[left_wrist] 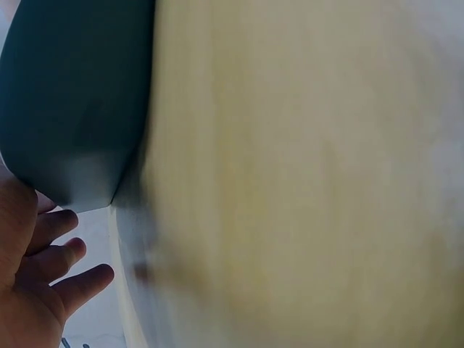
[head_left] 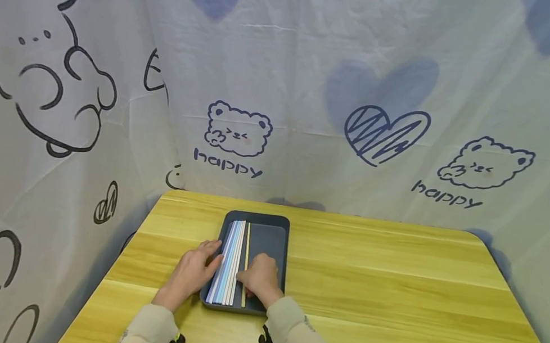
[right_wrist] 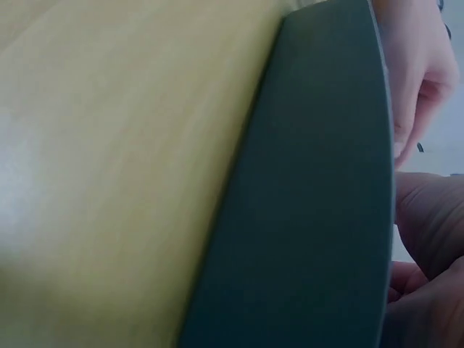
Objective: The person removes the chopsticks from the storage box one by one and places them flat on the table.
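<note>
A dark grey rectangular tray [head_left: 281,222] lies on the table, with a row of thin long sticks [head_left: 230,265] in lilac, light blue and white side by side along its left part. To their right is a single yellow stick [head_left: 248,242]. My right hand [head_left: 262,276] is inside the tray with curled fingers, thumb and forefinger pinching the yellow stick at its middle; the grip itself is partly hidden. My left hand [head_left: 192,269] rests at the tray's left rim, fingers loosely extended, thumb beside the outermost sticks. In the left wrist view its fingers [left_wrist: 83,290] are spread by the tray's corner.
The wood-grain table [head_left: 394,287] stretches well to the right of the tray and less to the left. A white printed cloth [head_left: 297,157] hangs behind it and at both sides. In the right wrist view the tray's side wall [right_wrist: 304,181] stands before the hands.
</note>
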Demonstrator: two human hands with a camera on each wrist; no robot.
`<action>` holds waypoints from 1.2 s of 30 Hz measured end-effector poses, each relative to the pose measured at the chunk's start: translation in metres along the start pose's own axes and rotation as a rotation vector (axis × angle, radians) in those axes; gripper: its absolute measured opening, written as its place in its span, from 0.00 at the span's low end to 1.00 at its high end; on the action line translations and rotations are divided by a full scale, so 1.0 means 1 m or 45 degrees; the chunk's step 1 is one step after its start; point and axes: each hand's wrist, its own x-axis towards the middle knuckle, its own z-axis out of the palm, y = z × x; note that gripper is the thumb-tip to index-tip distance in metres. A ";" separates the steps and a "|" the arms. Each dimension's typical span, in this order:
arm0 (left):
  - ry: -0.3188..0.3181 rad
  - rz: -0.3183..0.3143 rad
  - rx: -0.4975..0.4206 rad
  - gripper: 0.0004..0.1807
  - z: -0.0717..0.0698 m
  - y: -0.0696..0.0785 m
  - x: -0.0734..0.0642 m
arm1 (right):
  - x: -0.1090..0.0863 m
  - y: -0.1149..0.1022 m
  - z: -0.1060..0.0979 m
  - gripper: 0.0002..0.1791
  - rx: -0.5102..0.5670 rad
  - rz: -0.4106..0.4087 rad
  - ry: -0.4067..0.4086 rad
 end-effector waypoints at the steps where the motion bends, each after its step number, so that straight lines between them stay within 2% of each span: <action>1: -0.005 -0.001 -0.001 0.27 0.000 0.001 0.000 | 0.001 0.001 -0.001 0.22 0.013 -0.001 -0.004; 8: -0.008 -0.005 0.000 0.27 0.003 0.003 0.001 | 0.010 0.011 -0.009 0.21 0.080 -0.025 -0.033; 13: 0.017 0.015 -0.008 0.27 0.003 0.005 0.001 | 0.005 0.002 -0.028 0.24 0.127 -0.063 -0.024; 15: 0.016 0.022 -0.015 0.27 0.003 0.005 0.001 | -0.002 -0.006 -0.043 0.24 0.140 -0.046 -0.023; 18: 0.003 0.020 -0.018 0.27 0.002 0.006 0.001 | -0.002 -0.005 -0.055 0.22 0.141 -0.020 -0.012; 22: -0.011 -0.010 -0.018 0.27 0.001 0.005 0.000 | 0.000 0.003 -0.073 0.19 0.144 -0.017 0.013; 28: -0.004 -0.013 -0.025 0.27 0.000 0.003 -0.001 | 0.002 0.019 -0.095 0.23 0.104 0.025 0.080; 36: -0.016 -0.031 -0.018 0.27 0.000 0.003 -0.002 | 0.004 0.047 -0.109 0.17 0.030 0.065 0.137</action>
